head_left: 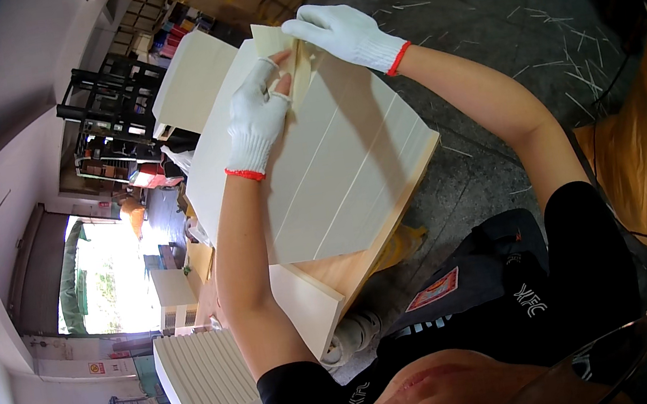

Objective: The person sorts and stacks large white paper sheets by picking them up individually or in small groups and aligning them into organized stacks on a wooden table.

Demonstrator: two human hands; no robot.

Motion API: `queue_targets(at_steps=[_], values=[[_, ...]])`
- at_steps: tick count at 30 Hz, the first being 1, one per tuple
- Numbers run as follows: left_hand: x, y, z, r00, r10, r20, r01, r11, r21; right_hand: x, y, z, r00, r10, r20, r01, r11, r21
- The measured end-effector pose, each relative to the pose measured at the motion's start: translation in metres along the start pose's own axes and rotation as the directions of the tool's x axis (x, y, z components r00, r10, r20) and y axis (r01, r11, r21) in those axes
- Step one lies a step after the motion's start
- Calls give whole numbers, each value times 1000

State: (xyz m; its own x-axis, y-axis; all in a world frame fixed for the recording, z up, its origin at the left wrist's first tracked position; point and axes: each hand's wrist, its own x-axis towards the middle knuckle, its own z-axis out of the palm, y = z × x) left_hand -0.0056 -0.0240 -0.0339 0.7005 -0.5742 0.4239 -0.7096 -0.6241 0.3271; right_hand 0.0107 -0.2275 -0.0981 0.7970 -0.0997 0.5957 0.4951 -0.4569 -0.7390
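A thin cream sheet (pixel 270 40), folded or torn along one side, stands up at the far end of a large pale panel (pixel 335 164) with straight grooves across it. My left hand (pixel 256 121), in a white knit glove with a red cuff and two bare fingertips showing, is closed on the near part of this sheet. At its upper right side, my right hand (pixel 346 35), gloved the same way, pinches the sheet's edge between thumb and fingers. What kind of sheet it is, I cannot make out.
Under the panel lies a wooden board (pixel 381 239), with another pale board (pixel 304 302) nearer me. A slatted cream stack (pixel 206 379) stands at the left, and pale panels (pixel 193 80) lie beyond. Thin offcut strips (pixel 566 60) litter the floor. An orange-brown covering (pixel 636 153) hangs at the right.
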Motion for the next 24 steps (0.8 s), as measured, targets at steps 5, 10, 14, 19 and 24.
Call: queue_targets(at_steps=[5,10,14,19,24], values=[[0,8,-4,997,-70,41,68,997,44,1,3,1,1000,18,-13,-18,1000,-24],[0,3,-1,997,-46,68,41,996,80,1,10,7,998,-14,-54,15,1000,10],[-1,-6,0,999,-22,47,18,997,75,0,1,3,1000,-5,-20,5,1000,22],[1,8,0,997,-27,67,21,996,87,1,10,2,999,-2,-39,1,1000,-10],[-5,5,0,982,184,32,-186,950,250,-10,-18,-26,965,-254,-68,216,913,-346]])
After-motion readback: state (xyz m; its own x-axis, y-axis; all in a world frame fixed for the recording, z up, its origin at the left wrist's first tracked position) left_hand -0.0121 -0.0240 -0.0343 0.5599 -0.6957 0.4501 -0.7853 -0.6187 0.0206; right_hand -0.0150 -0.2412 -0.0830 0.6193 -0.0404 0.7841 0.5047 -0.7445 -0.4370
